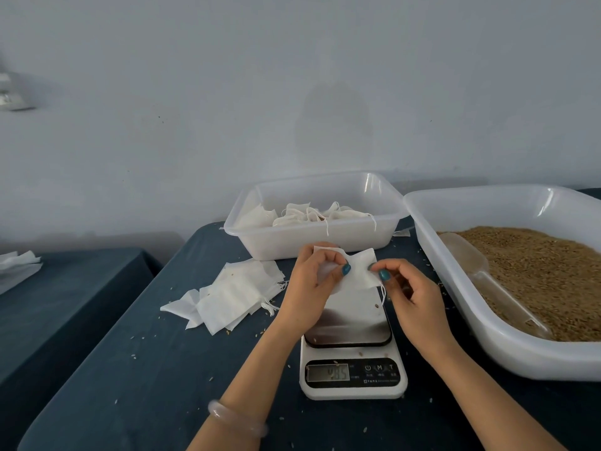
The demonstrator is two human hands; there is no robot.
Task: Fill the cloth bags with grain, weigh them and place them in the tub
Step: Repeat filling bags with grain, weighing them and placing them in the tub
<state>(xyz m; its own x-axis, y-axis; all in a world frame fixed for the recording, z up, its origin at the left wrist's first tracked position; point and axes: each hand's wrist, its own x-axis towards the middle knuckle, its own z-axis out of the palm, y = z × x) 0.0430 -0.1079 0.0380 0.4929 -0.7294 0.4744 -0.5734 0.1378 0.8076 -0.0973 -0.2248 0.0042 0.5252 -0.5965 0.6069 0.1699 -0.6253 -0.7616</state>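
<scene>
An empty white cloth bag (359, 270) is held flat in the air above the scale (353, 330). My left hand (309, 284) pinches its left side and my right hand (406, 289) pinches its right edge, where the drawstring hangs down. Behind the hands stands a clear tub (312, 239) holding several filled, tied bags (312, 214). On the right, a large white tub (487, 333) holds brown grain (536, 268), and a translucent scoop (487, 281) lies in it.
A pile of empty flat bags (234, 294) lies left of the scale on the dark blue tablecloth (146, 369). Loose grains are scattered over the cloth. A second dark table (65, 288) with white fabric stands at the far left. The wall is close behind.
</scene>
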